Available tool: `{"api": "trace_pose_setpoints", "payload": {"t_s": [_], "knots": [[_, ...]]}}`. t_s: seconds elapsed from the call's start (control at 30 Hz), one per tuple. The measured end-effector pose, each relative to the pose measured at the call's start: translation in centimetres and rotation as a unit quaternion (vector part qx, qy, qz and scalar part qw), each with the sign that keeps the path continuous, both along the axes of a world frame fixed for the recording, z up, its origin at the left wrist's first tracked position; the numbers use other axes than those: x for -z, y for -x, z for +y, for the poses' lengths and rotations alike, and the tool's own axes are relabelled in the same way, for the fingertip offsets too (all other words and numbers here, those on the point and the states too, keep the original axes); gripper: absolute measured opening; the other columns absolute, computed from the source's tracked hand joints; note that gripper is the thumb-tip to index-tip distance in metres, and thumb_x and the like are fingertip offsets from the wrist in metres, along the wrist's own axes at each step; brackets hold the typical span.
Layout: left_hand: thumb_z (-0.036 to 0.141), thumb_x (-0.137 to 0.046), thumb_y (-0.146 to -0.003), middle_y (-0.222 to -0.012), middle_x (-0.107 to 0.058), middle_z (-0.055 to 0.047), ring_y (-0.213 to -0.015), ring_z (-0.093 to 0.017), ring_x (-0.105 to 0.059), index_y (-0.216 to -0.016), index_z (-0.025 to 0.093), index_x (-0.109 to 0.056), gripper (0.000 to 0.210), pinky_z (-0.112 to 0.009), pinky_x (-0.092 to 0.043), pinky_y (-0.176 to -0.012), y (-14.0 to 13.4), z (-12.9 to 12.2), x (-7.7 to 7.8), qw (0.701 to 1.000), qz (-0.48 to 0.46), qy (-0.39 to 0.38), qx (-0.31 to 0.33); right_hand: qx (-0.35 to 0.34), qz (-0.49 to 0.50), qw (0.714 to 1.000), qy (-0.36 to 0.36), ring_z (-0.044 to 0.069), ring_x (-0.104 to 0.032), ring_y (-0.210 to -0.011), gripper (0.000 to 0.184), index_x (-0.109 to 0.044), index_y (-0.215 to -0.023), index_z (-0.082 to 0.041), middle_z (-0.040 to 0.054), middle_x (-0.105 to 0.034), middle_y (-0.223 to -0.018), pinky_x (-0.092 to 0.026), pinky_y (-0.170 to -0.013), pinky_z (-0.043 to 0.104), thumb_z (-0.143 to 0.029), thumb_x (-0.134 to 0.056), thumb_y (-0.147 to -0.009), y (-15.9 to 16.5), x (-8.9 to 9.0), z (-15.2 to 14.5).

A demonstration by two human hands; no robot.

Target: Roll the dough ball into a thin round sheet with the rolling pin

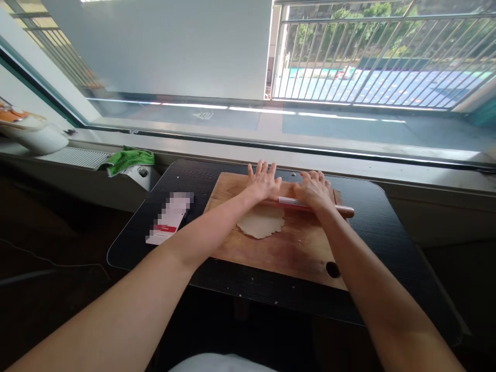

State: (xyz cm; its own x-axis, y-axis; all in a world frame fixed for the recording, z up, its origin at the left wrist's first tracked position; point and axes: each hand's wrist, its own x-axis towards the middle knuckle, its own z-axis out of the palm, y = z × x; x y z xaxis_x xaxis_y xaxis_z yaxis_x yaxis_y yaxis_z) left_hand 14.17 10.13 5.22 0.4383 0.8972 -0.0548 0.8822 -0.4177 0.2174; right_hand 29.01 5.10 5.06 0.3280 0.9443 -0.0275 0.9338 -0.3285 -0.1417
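Note:
On a wooden cutting board [271, 254] a rolling pin [344, 211] lies crosswise, with a white and red label around its middle. My left hand [264, 181] presses on its left part, palm down, fingers spread and stretched away from me. Over its right part rests my right hand [314, 190], also palm down, the fingers reaching forward rather than wrapped round. A flattened, roundish sheet of dough [262, 223] with a ragged edge shows just on the near side of the pin. Its far edge is hidden by the pin and my left forearm.
The board rests on a dark folding table [380, 232]. Left of it lies a white and red packet [168, 222], partly pixelated. Beyond, a window ledge [240, 147] carries a green towel [129, 159] and a white container [34, 134]. Dough crumbs dot the near table edge.

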Motion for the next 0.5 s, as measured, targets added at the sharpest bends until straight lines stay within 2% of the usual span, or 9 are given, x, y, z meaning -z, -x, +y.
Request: {"api": "trace_pose_setpoints", "payload": {"t_s": [0.1, 0.2, 0.27, 0.33, 0.4, 0.43, 0.5], "knots": [[0.046, -0.026, -0.102, -0.167, -0.029, -0.012, -0.156, -0.029, -0.017, -0.159, 0.016, -0.029, 0.065, -0.062, -0.014, -0.125, 1.3, -3.1, 0.6, 0.999, -0.004, 0.003, 0.036, -0.057, -0.005, 0.998, -0.012, 0.032, -0.033, -0.146, 0.053, -0.057, -0.14, -0.018, 0.014, -0.048, -0.153, -0.03, -0.118, 0.054, -0.036, -0.027, -0.1, 0.8, 0.5, -3.6], [0.048, -0.026, -0.102, -0.166, -0.03, -0.01, -0.156, -0.03, -0.018, -0.159, 0.02, -0.032, 0.064, -0.062, -0.011, -0.125, 2.1, -5.2, 1.0, 0.998, -0.014, -0.02, 0.064, -0.093, -0.033, 0.994, -0.049, 0.032, -0.03, -0.149, 0.052, -0.061, -0.136, -0.022, 0.012, -0.046, -0.156, -0.023, -0.121, 0.057, -0.039, -0.027, -0.101, 1.0, 1.2, -6.0], [0.049, -0.026, -0.102, -0.168, -0.027, -0.01, -0.157, -0.03, -0.016, -0.16, 0.02, -0.03, 0.065, -0.062, -0.01, -0.125, 1.5, -3.8, 0.8, 0.999, -0.011, -0.002, 0.053, -0.079, -0.018, 0.996, -0.042, 0.033, -0.029, -0.149, 0.052, -0.059, -0.138, -0.023, 0.0127, -0.045, -0.157, -0.024, -0.12, 0.059, -0.041, -0.028, -0.1, 0.5, 1.2, -4.6], [0.049, -0.028, -0.101, -0.168, -0.026, -0.012, -0.157, -0.03, -0.016, -0.16, 0.017, -0.026, 0.068, -0.062, -0.012, -0.125, 0.4, -1.2, 0.4, 0.999, 0.003, 0.028, 0.022, -0.042, 0.016, 0.999, -0.015, 0.033, -0.03, -0.149, 0.054, -0.055, -0.142, -0.021, 0.0145, -0.043, -0.158, -0.026, -0.118, 0.06, -0.043, -0.029, -0.1, -0.1, 0.9, -1.8], [0.044, -0.03, -0.1, -0.167, -0.027, -0.014, -0.156, -0.029, -0.016, -0.16, 0.013, -0.025, 0.068, -0.061, -0.012, -0.125, -0.4, 0.8, 0.1, 1.0, 0.013, 0.02, -0.007, -0.005, 0.033, 0.999, -0.005, 0.034, -0.028, -0.15, 0.057, -0.051, -0.145, -0.017, 0.0163, -0.041, -0.159, -0.025, -0.118, 0.061, -0.044, -0.027, -0.1, -0.5, 0.5, 0.3], [0.042, -0.029, -0.101, -0.167, -0.028, -0.014, -0.156, -0.029, -0.017, -0.16, 0.013, -0.026, 0.066, -0.061, -0.012, -0.125, -0.5, 1.0, 0.1, 1.0, 0.012, 0.011, -0.013, 0.003, 0.035, 0.999, -0.005, 0.034, -0.027, -0.15, 0.058, -0.051, -0.145, -0.016, 0.0166, -0.041, -0.158, -0.024, -0.118, 0.061, -0.043, -0.026, -0.1, -0.6, 0.4, 0.5], [0.041, -0.026, -0.102, -0.167, -0.029, -0.01, -0.156, -0.028, -0.018, -0.16, 0.017, -0.027, 0.063, -0.061, -0.014, -0.125, 0.1, -0.2, 0.4, 1.0, 0.002, 0.004, 0.005, -0.02, 0.033, 0.999, -0.014, 0.033, -0.029, -0.149, 0.055, -0.054, -0.141, -0.019, 0.015, -0.045, -0.156, -0.025, -0.118, 0.059, -0.042, -0.025, -0.1, -0.3, 0.5, -0.8]]}}
